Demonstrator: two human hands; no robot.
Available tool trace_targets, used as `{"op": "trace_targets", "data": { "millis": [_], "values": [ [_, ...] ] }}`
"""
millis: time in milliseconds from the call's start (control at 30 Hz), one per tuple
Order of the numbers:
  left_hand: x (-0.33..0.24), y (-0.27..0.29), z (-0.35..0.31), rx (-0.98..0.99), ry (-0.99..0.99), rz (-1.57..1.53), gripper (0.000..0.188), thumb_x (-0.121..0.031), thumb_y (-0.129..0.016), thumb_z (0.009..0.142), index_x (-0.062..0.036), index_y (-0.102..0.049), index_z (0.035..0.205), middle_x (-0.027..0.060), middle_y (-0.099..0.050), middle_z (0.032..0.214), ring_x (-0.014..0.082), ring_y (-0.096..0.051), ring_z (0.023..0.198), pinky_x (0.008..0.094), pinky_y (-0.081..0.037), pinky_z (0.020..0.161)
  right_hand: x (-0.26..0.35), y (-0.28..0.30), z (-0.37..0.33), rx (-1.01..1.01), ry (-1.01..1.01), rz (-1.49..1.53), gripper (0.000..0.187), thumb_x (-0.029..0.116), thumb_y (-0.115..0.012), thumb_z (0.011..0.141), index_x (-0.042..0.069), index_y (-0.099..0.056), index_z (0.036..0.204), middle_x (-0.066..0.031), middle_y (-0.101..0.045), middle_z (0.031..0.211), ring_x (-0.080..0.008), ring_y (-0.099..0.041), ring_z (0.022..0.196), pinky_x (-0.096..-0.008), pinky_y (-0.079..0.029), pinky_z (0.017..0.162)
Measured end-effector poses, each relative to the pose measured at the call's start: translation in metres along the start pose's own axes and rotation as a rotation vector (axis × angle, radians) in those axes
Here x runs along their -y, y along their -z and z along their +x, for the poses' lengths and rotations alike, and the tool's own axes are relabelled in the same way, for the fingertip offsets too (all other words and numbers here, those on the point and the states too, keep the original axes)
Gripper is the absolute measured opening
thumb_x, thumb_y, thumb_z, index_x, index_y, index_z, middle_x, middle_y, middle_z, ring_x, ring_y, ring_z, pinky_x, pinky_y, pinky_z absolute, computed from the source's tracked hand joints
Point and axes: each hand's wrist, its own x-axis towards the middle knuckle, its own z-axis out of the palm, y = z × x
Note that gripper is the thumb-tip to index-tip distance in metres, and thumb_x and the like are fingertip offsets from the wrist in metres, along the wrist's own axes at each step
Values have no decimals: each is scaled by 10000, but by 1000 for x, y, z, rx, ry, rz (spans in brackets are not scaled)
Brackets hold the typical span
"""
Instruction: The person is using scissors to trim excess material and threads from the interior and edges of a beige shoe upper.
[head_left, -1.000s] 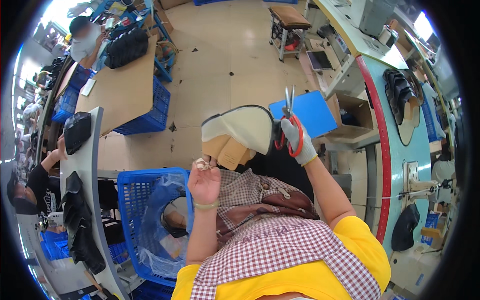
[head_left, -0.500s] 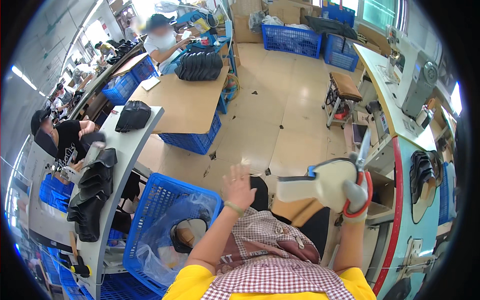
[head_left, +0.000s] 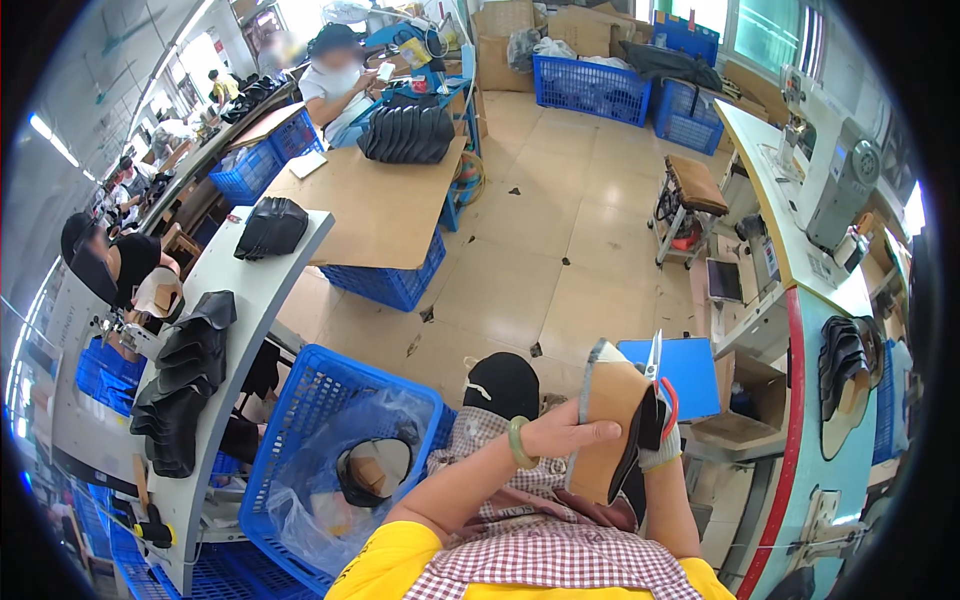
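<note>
A shoe upper [head_left: 608, 400] stands on edge over my lap, its tan lining facing me and black material along its right side. My left hand [head_left: 565, 432], with a pale green bangle at the wrist, grips its left side; the thumb lies across the lining and the fingers are partly hidden. On the other side, my gloved right hand [head_left: 660, 447] holds scissors [head_left: 669, 398] with red handles, blades pointing up and away. The upper covers part of that hand, so I cannot tell whether it also grips the upper.
To my left stands a blue crate [head_left: 268, 440] lined with clear plastic, with a shoe upper [head_left: 375, 470] in it. Black pieces [head_left: 185, 375] lie along a white bench beyond. A sewing machine [head_left: 840, 190] stands on the right-hand table. A co-worker [head_left: 125, 265] handles another upper at the left.
My left hand, spread and free before, has come right and taken hold of the upper. The upper has turned from its cream side to its tan lining. The scissors stay in my right hand.
</note>
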Motion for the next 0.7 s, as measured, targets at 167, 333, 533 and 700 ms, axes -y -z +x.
{"op": "trace_targets", "data": {
  "millis": [167,333,533,700],
  "values": [
    [41,38,-10,-397,39,574,375,-263,-632,876,-26,-582,1164,164,-664,988,270,-649,903,352,-511,767,37,4,13,-637,114,-210,504,-23,-549,776,32,-491,1273,-52,-564,1012,-134,-603,813,-285,-520,664],
    [111,73,19,-752,169,1312,151,-82,-537,826,-29,-609,947,212,-649,836,413,-626,775,496,-507,672,80,-27,-32,-266,251,-378,458,0,-578,725,86,-603,1174,-54,-622,794,-220,-621,735,-318,-492,643],
    [66,51,29,-478,24,131,613,-30,-537,886,14,-267,1435,142,-505,1295,170,-621,937,257,-513,724,103,-14,-21,-575,540,-1083,444,114,-690,740,85,-586,1170,-72,-586,747,-190,-585,646,-327,-462,596],
    [-5,-1,39,-247,-272,151,531,-46,-501,921,38,-306,1408,173,-450,1363,263,-604,1045,340,-517,837,187,54,-48,-931,709,-150,317,81,-597,837,63,-535,1147,27,-472,751,-73,-471,641,-234,-398,581]
  ]
}}
